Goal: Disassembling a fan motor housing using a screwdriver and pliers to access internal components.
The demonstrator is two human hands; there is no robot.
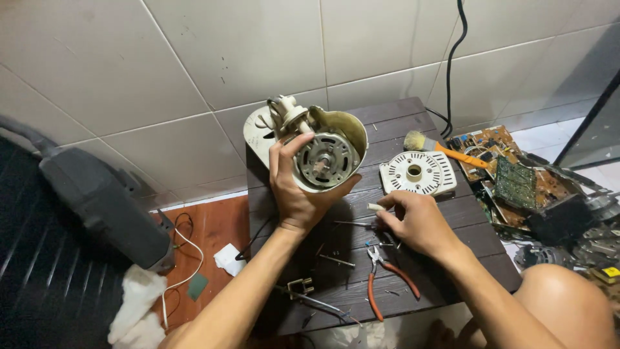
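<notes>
Motor housing (323, 152), cream and round, sits upper middle of the frame, held tight in the left hand (294, 194). The right hand (413, 220) pinches one small white piece (375, 207) low on the dark worktop (413, 123). Better to hold the housing steady. Nearby: one cover plate (418, 172), one brush (442, 147), one pair of pliers (387, 278).

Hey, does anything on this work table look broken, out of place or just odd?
Yes. The cream plastic appliance housing held by the left hand is opened up, its metal motor exposed. Its round white vented cover lies apart on the dark slatted table. Bare circuit boards are heaped on the floor.
</notes>
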